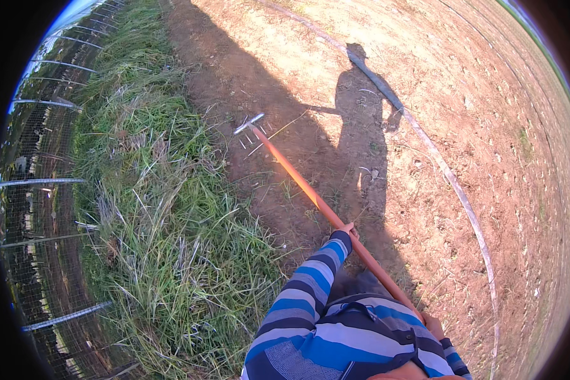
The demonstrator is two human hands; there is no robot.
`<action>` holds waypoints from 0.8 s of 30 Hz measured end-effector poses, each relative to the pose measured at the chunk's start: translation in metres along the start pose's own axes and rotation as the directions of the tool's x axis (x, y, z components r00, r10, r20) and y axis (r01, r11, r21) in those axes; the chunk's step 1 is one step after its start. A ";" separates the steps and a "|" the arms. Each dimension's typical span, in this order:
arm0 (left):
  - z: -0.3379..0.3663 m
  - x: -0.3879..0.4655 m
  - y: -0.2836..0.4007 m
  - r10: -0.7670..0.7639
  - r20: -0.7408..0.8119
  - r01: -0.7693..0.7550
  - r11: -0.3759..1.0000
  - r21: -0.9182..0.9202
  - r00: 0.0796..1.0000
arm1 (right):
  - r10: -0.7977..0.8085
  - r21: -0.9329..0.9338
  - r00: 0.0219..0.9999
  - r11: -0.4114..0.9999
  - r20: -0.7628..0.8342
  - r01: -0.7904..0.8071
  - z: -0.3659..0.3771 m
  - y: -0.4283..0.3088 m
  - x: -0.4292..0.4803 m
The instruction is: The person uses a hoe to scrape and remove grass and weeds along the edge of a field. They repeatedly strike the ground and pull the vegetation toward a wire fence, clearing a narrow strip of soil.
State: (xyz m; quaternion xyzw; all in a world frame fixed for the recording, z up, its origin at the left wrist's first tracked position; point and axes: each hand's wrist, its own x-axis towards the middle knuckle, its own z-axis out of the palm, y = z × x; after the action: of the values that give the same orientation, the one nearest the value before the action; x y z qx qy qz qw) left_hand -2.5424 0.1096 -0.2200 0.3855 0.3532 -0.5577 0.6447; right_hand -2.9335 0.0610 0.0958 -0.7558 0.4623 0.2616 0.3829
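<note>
I hold a rake by its long orange handle. My left hand grips the middle of the handle. Lower right, beside my striped top, my right hand is closed around the handle near its rear end. The metal rake head is at the far end, over brown soil, with its tines spread near a thin dry stalk. Whether the tines touch the ground I cannot tell. Left of the rake lies a long heap of cut green grass.
A wire mesh fence with metal posts runs along the far left, beyond the grass. A flat pale hose curves over the soil to the right. My shadow falls ahead across soil and hose.
</note>
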 end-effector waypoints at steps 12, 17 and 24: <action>0.063 -0.041 -0.064 -0.118 -0.089 0.146 0.888 0.437 0.989 | -0.316 0.043 0.944 0.946 -0.094 0.321 0.010 -0.068 0.125; 0.068 -0.103 -0.166 -0.324 -0.021 0.280 0.778 0.562 0.946 | -0.242 -0.003 0.970 0.970 -0.006 0.242 -0.008 0.034 0.046; 0.053 -0.162 -0.311 -0.585 0.138 0.208 0.484 0.850 0.799 | -0.290 0.011 0.955 0.957 0.063 0.290 -0.032 0.181 -0.079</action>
State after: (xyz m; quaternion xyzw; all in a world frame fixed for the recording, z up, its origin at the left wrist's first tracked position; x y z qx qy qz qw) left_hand -2.8706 0.1094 -0.0849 0.4103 0.0007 -0.8586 0.3074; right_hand -3.1292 0.0235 0.1127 -0.8063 0.3343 0.2261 0.4324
